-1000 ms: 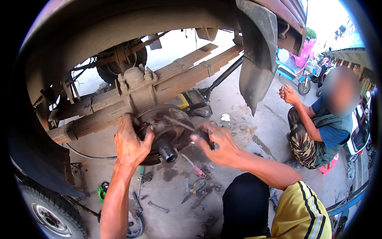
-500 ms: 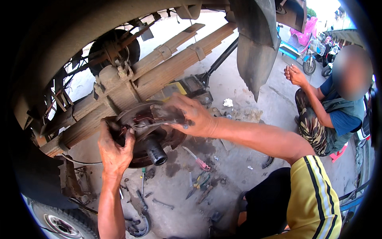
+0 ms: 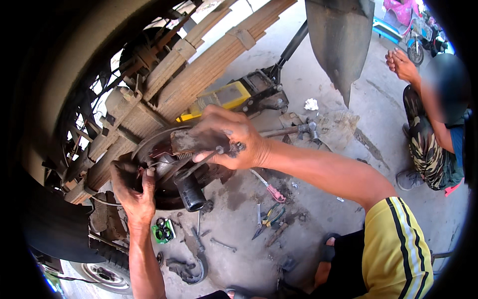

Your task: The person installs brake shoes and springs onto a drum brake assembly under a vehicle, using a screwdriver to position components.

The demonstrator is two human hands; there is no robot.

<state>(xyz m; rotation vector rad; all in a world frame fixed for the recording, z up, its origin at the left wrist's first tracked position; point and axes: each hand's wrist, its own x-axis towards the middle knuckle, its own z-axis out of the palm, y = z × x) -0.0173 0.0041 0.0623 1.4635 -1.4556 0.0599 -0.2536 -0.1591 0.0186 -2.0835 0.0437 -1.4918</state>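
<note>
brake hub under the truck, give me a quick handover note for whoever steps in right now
Left hand grips the left edge of the brake hub.
Right hand presses a brake shoe onto the hub's top, a thin rod-like tool in its fingers.
Wheel is off; yellow floor jack sits under the leaf springs.
Pliers, loose parts and a second shoe lie on the ground.
Left: shoe not visibly seated.

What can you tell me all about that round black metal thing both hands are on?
The brake hub is a round, dark, greasy metal assembly at the axle end, under the leaf springs. A black stub sticks out toward the camera. The left hand holds its left rim; the right hand presses a rusty curved piece onto its top.
</note>
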